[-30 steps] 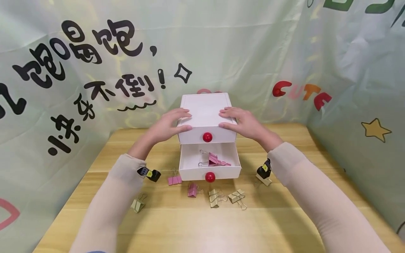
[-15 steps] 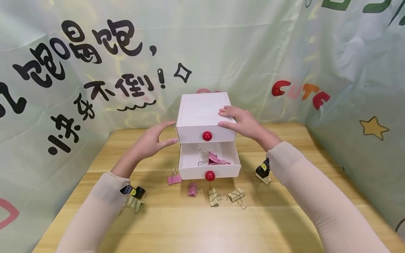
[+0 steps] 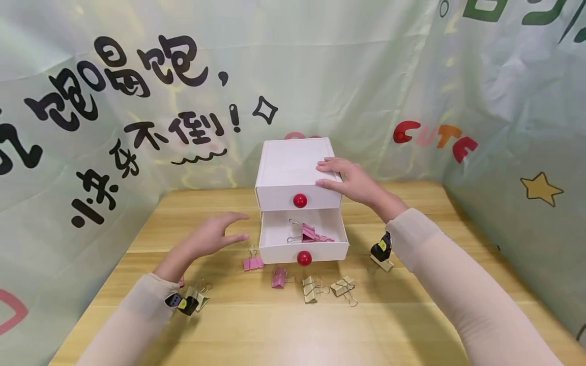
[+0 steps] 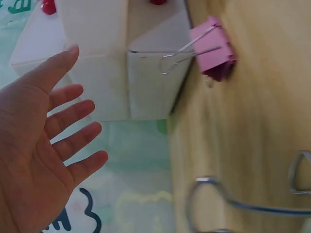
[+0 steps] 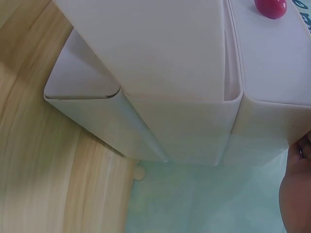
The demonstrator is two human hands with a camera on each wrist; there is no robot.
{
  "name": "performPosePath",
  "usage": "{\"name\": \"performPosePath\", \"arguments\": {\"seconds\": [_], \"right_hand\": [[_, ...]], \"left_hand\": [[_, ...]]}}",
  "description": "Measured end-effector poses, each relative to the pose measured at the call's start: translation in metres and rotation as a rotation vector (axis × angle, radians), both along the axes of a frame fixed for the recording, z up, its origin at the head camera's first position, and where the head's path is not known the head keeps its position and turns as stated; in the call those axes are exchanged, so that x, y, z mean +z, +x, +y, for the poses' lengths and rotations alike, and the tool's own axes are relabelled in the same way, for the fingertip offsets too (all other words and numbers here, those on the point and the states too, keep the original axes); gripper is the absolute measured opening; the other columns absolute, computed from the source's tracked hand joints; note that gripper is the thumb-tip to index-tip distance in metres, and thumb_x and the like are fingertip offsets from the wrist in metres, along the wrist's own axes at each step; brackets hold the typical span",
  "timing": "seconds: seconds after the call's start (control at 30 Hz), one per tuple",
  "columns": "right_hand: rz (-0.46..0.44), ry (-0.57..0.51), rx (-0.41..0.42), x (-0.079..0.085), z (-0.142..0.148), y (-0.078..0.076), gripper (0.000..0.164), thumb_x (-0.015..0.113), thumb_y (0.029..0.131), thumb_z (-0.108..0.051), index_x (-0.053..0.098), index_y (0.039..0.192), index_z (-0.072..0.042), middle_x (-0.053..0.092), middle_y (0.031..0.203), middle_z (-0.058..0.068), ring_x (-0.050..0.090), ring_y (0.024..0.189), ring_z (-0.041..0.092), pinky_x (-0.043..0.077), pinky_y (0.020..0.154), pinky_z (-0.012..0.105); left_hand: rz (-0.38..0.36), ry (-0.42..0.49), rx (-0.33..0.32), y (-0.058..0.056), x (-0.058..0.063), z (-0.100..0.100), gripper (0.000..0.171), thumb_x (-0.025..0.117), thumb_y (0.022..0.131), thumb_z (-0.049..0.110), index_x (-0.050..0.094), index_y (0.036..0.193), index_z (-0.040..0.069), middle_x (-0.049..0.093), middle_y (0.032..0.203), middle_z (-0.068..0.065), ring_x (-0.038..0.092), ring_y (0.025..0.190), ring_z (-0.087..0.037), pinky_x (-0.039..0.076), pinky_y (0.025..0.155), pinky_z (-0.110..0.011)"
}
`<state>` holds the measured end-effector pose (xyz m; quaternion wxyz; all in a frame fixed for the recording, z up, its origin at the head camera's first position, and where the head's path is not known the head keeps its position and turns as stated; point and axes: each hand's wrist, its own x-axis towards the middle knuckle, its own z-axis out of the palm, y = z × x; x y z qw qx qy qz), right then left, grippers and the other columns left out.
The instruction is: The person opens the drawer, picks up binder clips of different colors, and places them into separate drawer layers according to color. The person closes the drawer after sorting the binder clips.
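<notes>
Right hand [image 3: 351,180] on box [image 3: 293,161], left hand [image 3: 206,238] apart

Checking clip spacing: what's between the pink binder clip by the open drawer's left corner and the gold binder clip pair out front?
One more pink binder clip, on the wooden tabletop, touching neither; the head view shows it.

- Under the right hand's [image 3: 353,181] fingertips stands a white boxy drawer unit [image 3: 295,161], right of the left hand's [image 3: 212,235] fingers.
- Below the right fingers, its pulled-out white drawer [image 3: 280,255] holds pink metal binder clips [image 3: 309,233].
- On the near side of both hands' fingers: cream metal clips [image 3: 309,292] on the wooden table [image 3: 256,328].
</notes>
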<state>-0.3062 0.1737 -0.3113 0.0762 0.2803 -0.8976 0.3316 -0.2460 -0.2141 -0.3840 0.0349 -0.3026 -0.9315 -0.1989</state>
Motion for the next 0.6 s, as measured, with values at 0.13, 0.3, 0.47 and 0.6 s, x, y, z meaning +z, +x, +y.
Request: {"name": "performPosePath", "arguments": {"seconds": [0.13, 0.3, 0.47, 0.6], "right_hand": [[0.004, -0.002, 0.004, -0.001, 0.000, 0.000, 0.059, 0.067, 0.088, -0.052, 0.061, 0.135, -0.017, 0.048, 0.146, -0.002, 0.032, 0.142, 0.018, 0.022, 0.115, 0.051], [-0.012, 0.004, 0.009, 0.000, 0.000, 0.002, 0.060, 0.067, 0.088, -0.054, 0.061, 0.135, -0.017, 0.049, 0.145, -0.003, 0.032, 0.141, 0.018, 0.022, 0.115, 0.050], [-0.025, 0.003, 0.001, 0.002, 0.001, 0.003, 0.060, 0.068, 0.088, -0.052, 0.061, 0.136, -0.017, 0.049, 0.145, -0.002, 0.031, 0.142, 0.018, 0.023, 0.115, 0.048], [-0.035, -0.002, -0.001, 0.004, 0.001, 0.003, 0.061, 0.068, 0.088, -0.052, 0.060, 0.136, -0.016, 0.049, 0.146, -0.002, 0.031, 0.142, 0.018, 0.023, 0.115, 0.048]], "left_hand": [[0.007, -0.024, -0.032, 0.005, -0.013, -0.001, 0.057, 0.068, 0.091, 0.043, 0.058, 0.135, 0.007, 0.058, 0.134, -0.011, 0.051, 0.126, -0.032, 0.039, 0.106, -0.050], [0.022, -0.026, -0.078, 0.011, -0.025, -0.001, 0.050, 0.071, 0.090, 0.037, 0.061, 0.130, 0.008, 0.061, 0.130, -0.009, 0.054, 0.123, -0.031, 0.041, 0.104, -0.049], [-0.030, -0.054, -0.106, 0.014, -0.034, 0.004, 0.049, 0.070, 0.091, 0.035, 0.060, 0.131, 0.010, 0.060, 0.132, -0.008, 0.053, 0.125, -0.030, 0.040, 0.105, -0.049], [-0.055, -0.089, -0.137, 0.014, -0.043, 0.008, 0.047, 0.070, 0.091, 0.032, 0.060, 0.131, 0.012, 0.059, 0.132, -0.006, 0.053, 0.124, -0.029, 0.041, 0.104, -0.049]]}}
